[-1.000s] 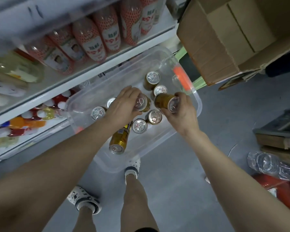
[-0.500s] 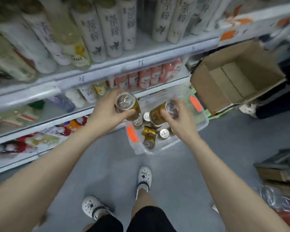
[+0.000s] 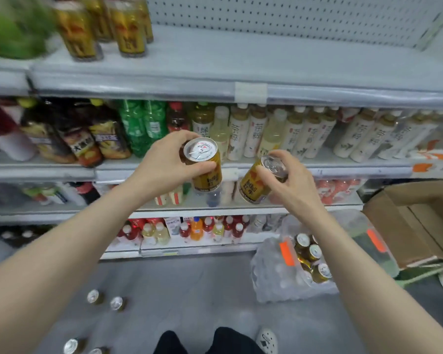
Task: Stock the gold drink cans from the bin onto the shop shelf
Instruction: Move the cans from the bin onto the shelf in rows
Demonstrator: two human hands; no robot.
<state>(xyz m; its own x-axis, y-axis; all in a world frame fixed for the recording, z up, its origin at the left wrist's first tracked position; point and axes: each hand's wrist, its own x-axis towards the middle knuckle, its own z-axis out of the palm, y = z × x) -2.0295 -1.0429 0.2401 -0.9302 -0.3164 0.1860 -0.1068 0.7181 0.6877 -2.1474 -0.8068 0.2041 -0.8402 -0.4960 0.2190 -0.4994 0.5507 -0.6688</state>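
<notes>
Gripping one gold can (image 3: 205, 164) upright, the left hand (image 3: 164, 162) is raised; the right hand (image 3: 289, 180) is clasping a tilted gold can (image 3: 256, 183) before the shelf (image 3: 215, 70).

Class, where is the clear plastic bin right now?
In the head view, the bin sits on the floor at lower right, beside the cardboard box.

Both bare arms reach forward, left grip (image 3: 164, 163) curled round an upright gold can (image 3: 207, 172), right grip (image 3: 296, 182) holding a tilted gold can (image 3: 253, 186) by its top rim.
</notes>
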